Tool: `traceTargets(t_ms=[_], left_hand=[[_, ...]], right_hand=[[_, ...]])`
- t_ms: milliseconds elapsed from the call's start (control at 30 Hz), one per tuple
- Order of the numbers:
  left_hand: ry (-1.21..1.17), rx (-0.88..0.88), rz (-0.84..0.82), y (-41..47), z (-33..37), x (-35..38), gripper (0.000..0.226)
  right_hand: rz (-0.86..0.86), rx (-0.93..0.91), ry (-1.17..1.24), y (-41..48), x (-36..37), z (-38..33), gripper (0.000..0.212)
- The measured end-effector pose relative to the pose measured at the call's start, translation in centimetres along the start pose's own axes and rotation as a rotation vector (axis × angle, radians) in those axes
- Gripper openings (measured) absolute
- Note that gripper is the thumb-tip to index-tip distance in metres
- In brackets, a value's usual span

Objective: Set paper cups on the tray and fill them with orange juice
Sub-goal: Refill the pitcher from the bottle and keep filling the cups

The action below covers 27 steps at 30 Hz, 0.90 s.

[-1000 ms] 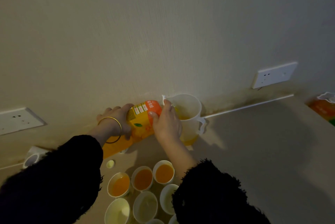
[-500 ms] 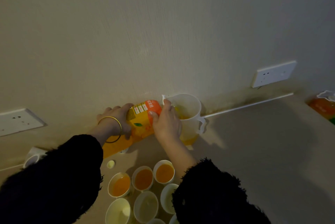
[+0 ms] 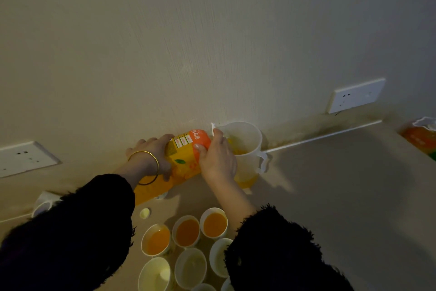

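Both hands are on the juice carton (image 3: 182,158). The left hand (image 3: 151,156) is curled over its back half. The right hand (image 3: 218,161) is wrapped round its top end, with the thumb lying on the orange face. Neither hand has a finger free.

The carton lies tipped over, nearly flat. Its long axis runs from under the left wrist, past the right hand, to the rim of the clear jug (image 3: 247,139) just beyond the right knuckles. The mouth end is hidden behind the right hand, so I cannot see the stream itself. There is juice in the bottom of the jug, so this looks like the jug being topped up.

What matters for the next move is the jug. It stands touching or just off the far side of the right hand, and its handle (image 3: 263,161) points away from that hand, to the outside. The right hand is much the nearer of the two, so I judge it will let go and reach round for the handle while the left hand rights the carton.

The cups are on the near side of both hands, towards the body. Three filled cups (image 3: 187,231) stand in a row below the right wrist. The empty cups (image 3: 191,267) are nearer still, partly under the right sleeve. I cannot make out the tray under them.
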<state>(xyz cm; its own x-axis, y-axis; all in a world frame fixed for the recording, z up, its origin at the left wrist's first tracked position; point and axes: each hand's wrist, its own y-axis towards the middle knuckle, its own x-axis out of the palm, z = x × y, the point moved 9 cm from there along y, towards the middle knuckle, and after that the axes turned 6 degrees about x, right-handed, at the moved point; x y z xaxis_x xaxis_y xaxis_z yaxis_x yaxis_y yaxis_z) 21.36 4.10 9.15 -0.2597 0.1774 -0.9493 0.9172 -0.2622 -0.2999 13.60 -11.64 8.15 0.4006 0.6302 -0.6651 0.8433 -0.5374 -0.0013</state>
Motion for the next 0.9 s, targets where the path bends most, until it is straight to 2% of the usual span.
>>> traceTargets(t_ms=[300, 733, 800, 900], left_hand=[[-0.011, 0.011, 0.007, 0.1, 0.0, 0.3, 0.113], [-0.202, 0.056, 0.078, 0.3, 0.4, 0.8, 0.119], [-0.276, 0.067, 0.095, 0.3, 0.3, 0.8, 0.121], [-0.469, 0.068, 0.138, 0.3, -0.2, 0.5, 0.122]], right_hand=[[-0.015, 0.015, 0.010, 0.1, 0.1, 0.1, 0.068], [0.057, -0.021, 0.018, 0.4, -1.5, -0.7, 0.072], [0.067, -0.026, 0.072, 0.6, -2.3, -1.4, 0.067], [0.128, -0.071, 0.158, 1.3, -4.5, -3.9, 0.045]])
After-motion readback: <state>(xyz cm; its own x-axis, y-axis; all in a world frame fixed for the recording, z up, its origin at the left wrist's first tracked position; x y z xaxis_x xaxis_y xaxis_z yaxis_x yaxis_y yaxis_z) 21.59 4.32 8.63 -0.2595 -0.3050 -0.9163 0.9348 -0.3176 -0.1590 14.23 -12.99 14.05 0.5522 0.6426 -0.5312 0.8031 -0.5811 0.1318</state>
